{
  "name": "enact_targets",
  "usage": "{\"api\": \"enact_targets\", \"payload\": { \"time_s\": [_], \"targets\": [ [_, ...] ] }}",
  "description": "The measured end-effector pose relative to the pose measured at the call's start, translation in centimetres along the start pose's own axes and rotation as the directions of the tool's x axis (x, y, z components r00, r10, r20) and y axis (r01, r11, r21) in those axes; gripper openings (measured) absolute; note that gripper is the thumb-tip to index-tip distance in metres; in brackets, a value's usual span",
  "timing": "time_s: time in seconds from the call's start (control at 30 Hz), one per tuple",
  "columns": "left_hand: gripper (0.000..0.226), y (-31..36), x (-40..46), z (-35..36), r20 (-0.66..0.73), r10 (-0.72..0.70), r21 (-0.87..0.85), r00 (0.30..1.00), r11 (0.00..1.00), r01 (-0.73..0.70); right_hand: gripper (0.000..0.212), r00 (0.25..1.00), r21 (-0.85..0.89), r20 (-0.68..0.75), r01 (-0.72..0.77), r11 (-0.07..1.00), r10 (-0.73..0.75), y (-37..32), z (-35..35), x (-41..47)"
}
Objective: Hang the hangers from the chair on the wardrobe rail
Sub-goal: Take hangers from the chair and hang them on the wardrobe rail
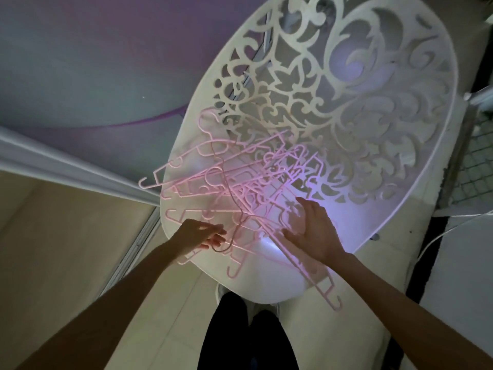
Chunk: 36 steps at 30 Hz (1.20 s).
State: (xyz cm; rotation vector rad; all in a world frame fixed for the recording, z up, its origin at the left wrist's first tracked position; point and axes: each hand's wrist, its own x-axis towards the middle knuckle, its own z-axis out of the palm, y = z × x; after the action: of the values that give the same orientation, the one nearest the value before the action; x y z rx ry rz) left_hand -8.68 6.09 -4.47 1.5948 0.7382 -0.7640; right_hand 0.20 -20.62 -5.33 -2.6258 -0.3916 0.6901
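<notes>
Dim room: our white lattice chair (360, 108) holds tangled pink hangers (240, 182) (none hung yet); left hand (200, 235) and right hand (313, 228) reach open, gripping nothing.

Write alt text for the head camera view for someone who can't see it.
Two open hands, left hand and right hand, reach over a tangled pile of pink hangers on a white cut-out chair in dim light.

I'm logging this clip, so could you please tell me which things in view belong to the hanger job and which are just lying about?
Belong to the job:
pink plastic hangers, tangled in a pile
white fretwork chair holding them
left hand and right hand, open over the pile

Just lying about:
white cable on the floor
wire mesh at right
</notes>
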Motion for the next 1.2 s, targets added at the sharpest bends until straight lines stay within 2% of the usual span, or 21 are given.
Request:
{"api": "enact_targets", "payload": {
  "time_s": [0.1,0.23,0.27,0.3,0.33,0.37,0.43,0.5,0.57,0.6,0.67,0.73,0.8,0.87,0.93,1.0,1.07,1.2],
  "targets": [
    [0.018,1.9,-1.3,-1.0,0.118,-0.002,0.087,0.993,0.996,-0.008,0.108,0.996,0.111,0.053,-0.074,0.991,0.069,-0.2,-2.1,0.4],
    [0.042,4.9,-1.5,-1.4,0.164,-0.049,0.15,0.985,0.988,0.024,0.101,0.978,0.172,0.182,-0.132,0.976,0.1,0.0,-4.5,2.1],
    [0.044,5.0,-0.8,-1.7,0.097,-0.036,0.193,0.995,0.981,0.016,0.098,0.977,0.161,0.191,-0.128,0.979,0.096,0.3,-5.0,2.5],
    [0.041,5.1,0.1,-2.3,-0.031,0.031,0.281,0.999,0.96,-0.021,0.094,0.978,0.141,0.188,-0.113,0.984,0.086,0.6,-5.4,2.8],
    [0.035,5.0,1.3,-3.2,-0.181,0.148,0.406,0.972,0.912,-0.063,0.093,0.981,0.113,0.18,-0.094,0.989,0.073,0.9,-5.7,3.0],
    [0.032,5.1,2.5,-4.3,-0.291,0.277,0.512,0.916,0.854,-0.096,0.093,0.984,0.076,0.167,-0.071,0.995,0.057,1.1,-6.0,3.4],
    [0.039,5.5,4.7,-6.2,-0.372,0.417,0.643,0.829,0.76,-0.093,0.097,0.982,-0.015,0.183,-0.038,0.999,0.04,1.4,-6.5,4.5],
    [0.049,6.6,6.4,-7.5,-0.398,0.397,0.707,0.827,0.707,0.0,0.103,0.969,-0.193,0.243,0.012,0.981,0.036,1.7,-6.8,5.8],
    [0.055,7.5,7.8,-8.0,-0.402,0.343,0.735,0.849,0.674,0.076,0.113,0.935,-0.407,0.348,0.084,0.91,0.069,1.4,-6.9,7.4],
    [0.057,7.7,8.3,-8.0,-0.401,0.318,0.738,0.859,0.667,0.098,0.117,0.911,-0.464,0.4,0.109,0.879,0.098,0.7,-7.1,8.2],
    [0.061,7.8,9.4,-8.3,-0.412,0.302,0.735,0.86,0.668,0.118,0.116,0.883,-0.44,0.46,0.136,0.887,0.093,-1.9,-6.9,10.5],
    [0.06,7.4,10.4,-8.5,-0.413,0.327,0.741,0.85,0.663,0.105,0.105,0.912,-0.298,0.409,0.169,0.94,-0.034,-5.7,-5.5,13.0],
    [0.054,6.8,11.3,-8.5,-0.378,0.375,0.762,0.846,0.645,0.055,0.104,0.938,-0.229,0.323,0.205,0.952,-0.125,-9.6,-2.9,14.5],
    [0.045,6.2,11.8,-8.8,-0.355,0.429,0.785,0.831,0.619,0.015,0.111,0.947,-0.269,0.305,0.185,0.945,-0.099,-11.9,0.6,15.4],
    [0.039,6.2,11.8,-9.3,-0.375,0.461,0.78,0.805,0.626,0.004,0.109,0.962,-0.312,0.259,0.17,0.935,-0.088,-13.1,3.3,15.5],
    [0.035,6.4,11.8,-10.1,-0.407,0.47,0.761,0.784,0.649,0.006,0.096,0.973,-0.333,0.11,0.23,0.915,-0.205,-13.4,4.8,15.4],
    [0.033,6.8,11.7,-10.7,-0.4,0.471,0.778,0.786,0.628,0.019,0.086,0.94,-0.309,-0.053,0.306,0.9,-0.338,-13.1,5.0,15.5],
    [0.032,7.1,11.7,-10.6,-0.41,0.451,0.769,0.793,0.639,0.034,0.094,0.934,-0.233,-0.09,0.317,0.919,-0.345,-12.3,2.4,15.7]
  ]
}}
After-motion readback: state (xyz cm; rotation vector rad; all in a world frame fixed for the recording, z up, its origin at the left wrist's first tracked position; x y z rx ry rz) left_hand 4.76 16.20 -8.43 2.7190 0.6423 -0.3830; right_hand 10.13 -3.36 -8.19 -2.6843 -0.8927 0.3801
